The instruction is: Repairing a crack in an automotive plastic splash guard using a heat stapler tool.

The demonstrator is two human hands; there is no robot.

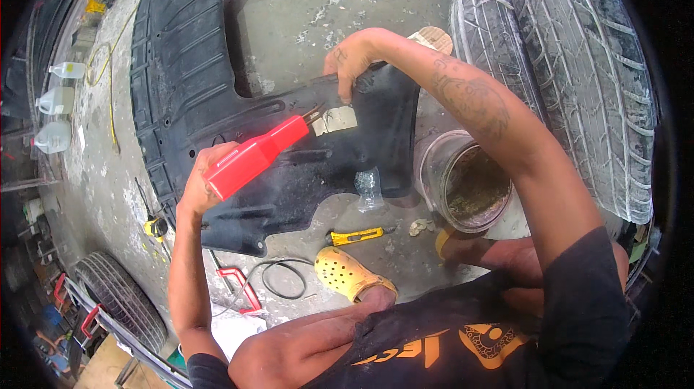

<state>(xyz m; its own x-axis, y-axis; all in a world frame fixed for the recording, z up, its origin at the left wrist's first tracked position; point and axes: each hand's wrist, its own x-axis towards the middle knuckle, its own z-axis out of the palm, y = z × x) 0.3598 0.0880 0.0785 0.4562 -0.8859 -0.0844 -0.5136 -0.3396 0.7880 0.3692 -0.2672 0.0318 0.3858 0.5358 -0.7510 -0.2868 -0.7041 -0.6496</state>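
Observation:
My left hand (204,176) is closed around the rear of a red handheld tool (262,155) with a long boxy body and thin metal prongs. The prongs reach a tan rectangular patch (337,120) on a large black moulded plastic panel (289,165), which looks like a car's underbody cover. My right hand (353,62) grips the panel's far edge just beyond the patch, one digit pointing down toward it; the other fingers are partly hidden. A crumpled clear plastic piece (369,189) lies at the panel's near edge.
Nearby on the floor are a yellow utility knife (356,236), a black cable (283,279) and a red clamp-like frame (241,289). A dirty bucket (463,186) and large tires (557,63) stand right. Plastic jugs (55,101) line the left. My foot wears a yellow clog (347,272).

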